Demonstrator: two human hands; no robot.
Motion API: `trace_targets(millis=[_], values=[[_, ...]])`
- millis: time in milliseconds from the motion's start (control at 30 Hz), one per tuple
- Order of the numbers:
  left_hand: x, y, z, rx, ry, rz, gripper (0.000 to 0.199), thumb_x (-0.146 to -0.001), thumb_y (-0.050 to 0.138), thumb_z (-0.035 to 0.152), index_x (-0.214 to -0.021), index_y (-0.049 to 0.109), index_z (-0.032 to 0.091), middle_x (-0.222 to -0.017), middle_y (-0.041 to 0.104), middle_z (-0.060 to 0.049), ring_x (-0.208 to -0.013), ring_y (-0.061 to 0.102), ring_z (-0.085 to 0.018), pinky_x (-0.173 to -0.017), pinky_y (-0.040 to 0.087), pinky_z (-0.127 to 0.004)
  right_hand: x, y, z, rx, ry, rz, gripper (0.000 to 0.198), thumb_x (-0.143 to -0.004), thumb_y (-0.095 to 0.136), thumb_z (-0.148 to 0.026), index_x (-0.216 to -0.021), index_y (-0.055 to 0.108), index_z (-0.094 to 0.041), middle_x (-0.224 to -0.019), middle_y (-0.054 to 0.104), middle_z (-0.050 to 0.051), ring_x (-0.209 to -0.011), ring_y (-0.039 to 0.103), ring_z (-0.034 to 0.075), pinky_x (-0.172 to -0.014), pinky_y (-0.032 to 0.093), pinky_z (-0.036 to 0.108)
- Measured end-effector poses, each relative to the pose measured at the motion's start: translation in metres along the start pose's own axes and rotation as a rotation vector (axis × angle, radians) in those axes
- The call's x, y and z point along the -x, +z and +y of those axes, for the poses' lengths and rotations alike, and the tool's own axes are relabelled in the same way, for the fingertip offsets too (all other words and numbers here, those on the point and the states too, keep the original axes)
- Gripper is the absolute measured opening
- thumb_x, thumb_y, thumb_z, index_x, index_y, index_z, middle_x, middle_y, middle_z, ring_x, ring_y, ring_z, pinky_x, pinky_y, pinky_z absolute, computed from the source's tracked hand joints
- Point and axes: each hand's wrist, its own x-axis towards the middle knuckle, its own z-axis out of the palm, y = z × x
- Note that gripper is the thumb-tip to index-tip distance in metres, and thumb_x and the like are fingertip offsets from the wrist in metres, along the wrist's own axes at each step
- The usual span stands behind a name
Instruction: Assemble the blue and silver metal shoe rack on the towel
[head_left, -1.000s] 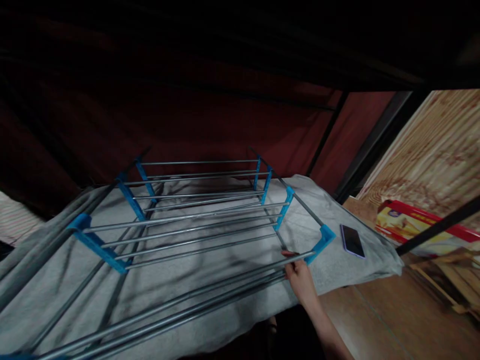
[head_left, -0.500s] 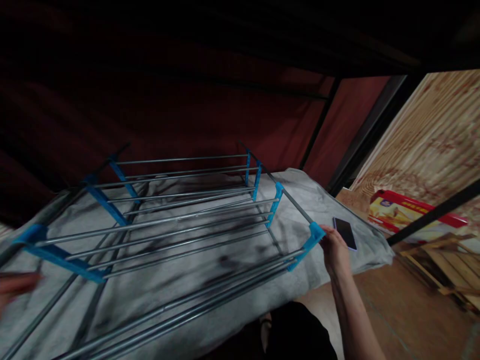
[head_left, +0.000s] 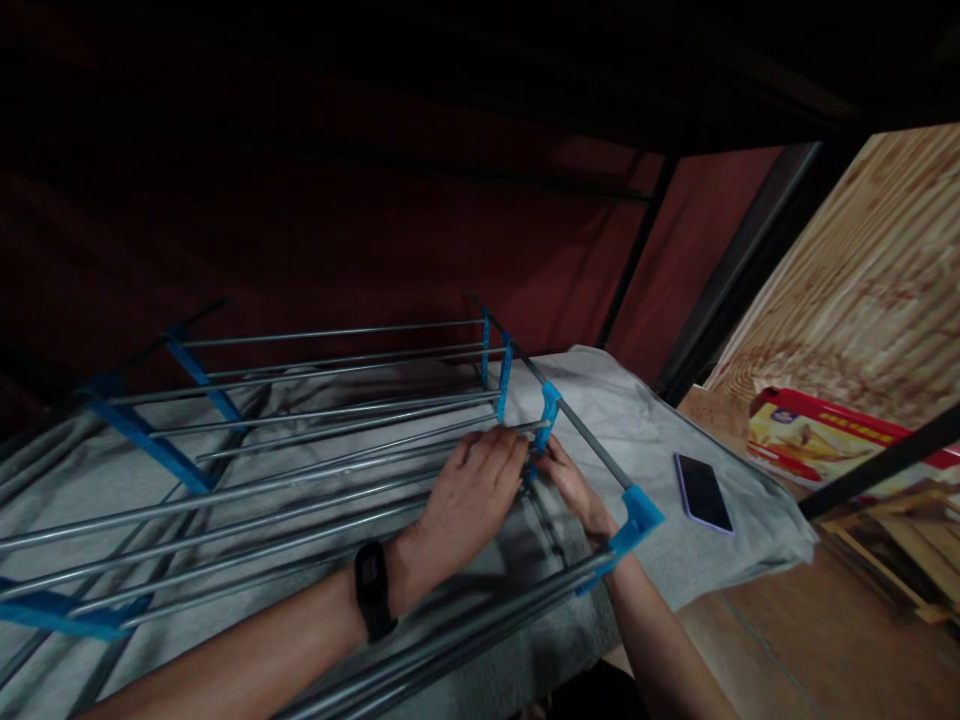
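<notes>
A rack of thin metal tubes [head_left: 315,412] joined by blue plastic brackets lies on a grey cloth. My left hand [head_left: 476,488], with a black band on its wrist, is closed over a metal tube [head_left: 247,494] close to its right end. My right hand [head_left: 576,488] reaches under the rack's near right corner and grips the blue bracket [head_left: 550,405] at that tube's end from the outer side. Both hands nearly meet there, and their fingertips are partly hidden. Nearer to me is another blue corner bracket [head_left: 636,518] with tubes running left from it.
A phone [head_left: 703,492] lies on the grey cloth [head_left: 630,400] right of the rack. Dark metal posts [head_left: 649,240] stand behind and to the right. On the floor at right are a red and yellow box [head_left: 825,430] and wooden slats [head_left: 896,550].
My left hand has come from the far left edge to the tube ends at right. My right hand has left the near corner bracket for the one behind it.
</notes>
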Motion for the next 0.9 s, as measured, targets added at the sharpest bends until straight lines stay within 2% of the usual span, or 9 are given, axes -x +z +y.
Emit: trace_targets(millis=[100, 200, 267, 400, 467, 533, 667, 767, 900], values=[[-0.015, 0.010, -0.016, -0.042, -0.115, -0.075, 0.043, -0.096, 0.045, 0.024, -0.138, 0.045, 0.012, -0.131, 0.057, -0.017, -0.120, 0.055, -0.028, -0.099, 0.045, -0.043, -0.004, -0.003, 0.012, 0.103, -0.073, -0.162, 0.040, -0.070, 0.065, -0.017, -0.108, 0.067, -0.026, -0.110, 0.068, -0.002, -0.110, 0.057, 0.021, -0.107, 0.037, 0.036], [-0.028, 0.019, -0.020, -0.022, -0.073, -0.198, 0.039, -0.095, 0.046, 0.018, -0.134, 0.047, 0.014, -0.114, 0.065, -0.012, -0.101, 0.064, -0.024, -0.086, 0.051, -0.037, -0.005, -0.011, 0.012, 0.199, -0.108, -0.245, 0.044, -0.069, 0.066, -0.017, -0.111, 0.067, -0.029, -0.113, 0.068, -0.002, -0.112, 0.056, 0.024, -0.109, 0.035, 0.040], [-0.035, 0.020, -0.017, -0.009, -0.056, -0.234, 0.040, -0.093, 0.045, 0.011, -0.133, 0.047, 0.015, -0.109, 0.066, -0.010, -0.096, 0.065, -0.022, -0.082, 0.051, -0.034, -0.007, -0.016, -0.001, 0.171, -0.111, -0.251, 0.040, -0.069, 0.066, -0.021, -0.109, 0.069, -0.028, -0.114, 0.069, 0.000, -0.112, 0.057, 0.026, -0.108, 0.035, 0.041], [-0.046, 0.010, -0.016, 0.038, -0.104, -0.299, 0.043, -0.091, 0.043, 0.004, -0.129, 0.050, 0.021, -0.108, 0.065, -0.007, -0.093, 0.066, -0.019, -0.073, 0.051, -0.028, -0.022, -0.013, -0.044, -0.089, -0.150, -0.151, 0.043, -0.081, 0.054, -0.041, -0.122, 0.063, -0.030, -0.133, 0.060, -0.001, -0.128, 0.049, 0.023, -0.110, 0.037, 0.039], [-0.050, 0.007, -0.018, 0.053, -0.126, -0.328, 0.046, -0.089, 0.042, 0.003, -0.131, 0.049, 0.022, -0.109, 0.064, -0.007, -0.094, 0.066, -0.019, -0.071, 0.050, -0.028, -0.032, -0.004, -0.063, -0.141, -0.090, -0.142, 0.044, -0.084, 0.052, -0.049, -0.121, 0.064, -0.028, -0.134, 0.060, 0.000, -0.129, 0.050, 0.023, -0.109, 0.038, 0.039], [-0.052, 0.007, -0.021, 0.055, -0.135, -0.330, 0.050, -0.090, 0.041, 0.004, -0.135, 0.045, 0.023, -0.110, 0.063, -0.007, -0.095, 0.065, -0.020, -0.070, 0.051, -0.029, -0.039, 0.005, -0.077, -0.086, 0.013, -0.144, 0.044, -0.080, 0.061, -0.050, -0.117, 0.066, -0.027, -0.126, 0.065, 0.001, -0.120, 0.056, 0.025, -0.106, 0.041, 0.040], [-0.054, 0.012, -0.024, 0.049, -0.141, -0.288, 0.053, -0.092, 0.038, 0.007, -0.142, 0.040, 0.025, -0.109, 0.063, -0.007, -0.090, 0.066, -0.021, -0.070, 0.051, -0.031, -0.041, 0.014, -0.093, 0.091, 0.148, -0.213, 0.039, -0.068, 0.073, -0.031, -0.106, 0.070, -0.024, -0.110, 0.071, 0.001, -0.108, 0.063, 0.025, -0.102, 0.045, 0.038], [-0.054, 0.012, -0.026, 0.052, -0.133, -0.242, 0.056, -0.094, 0.038, 0.011, -0.147, 0.034, 0.029, -0.111, 0.063, -0.006, -0.087, 0.066, -0.021, -0.069, 0.050, -0.032, -0.035, 0.015, -0.101, 0.192, 0.103, -0.278, 0.027, -0.076, 0.065, -0.031, -0.100, 0.072, -0.023, -0.111, 0.071, 0.002, -0.111, 0.060, 0.023, -0.102, 0.044, 0.036], [-0.055, 0.007, -0.030, 0.064, -0.164, -0.217, 0.060, -0.092, 0.042, 0.012, -0.148, 0.032, 0.030, -0.109, 0.064, -0.005, -0.083, 0.067, -0.021, -0.066, 0.049, -0.032, -0.031, 0.015, -0.107, 0.340, 0.036, -0.332, 0.027, -0.081, 0.064, -0.039, -0.103, 0.072, -0.024, -0.117, 0.069, 0.002, -0.117, 0.057, 0.023, -0.107, 0.039, 0.036]])
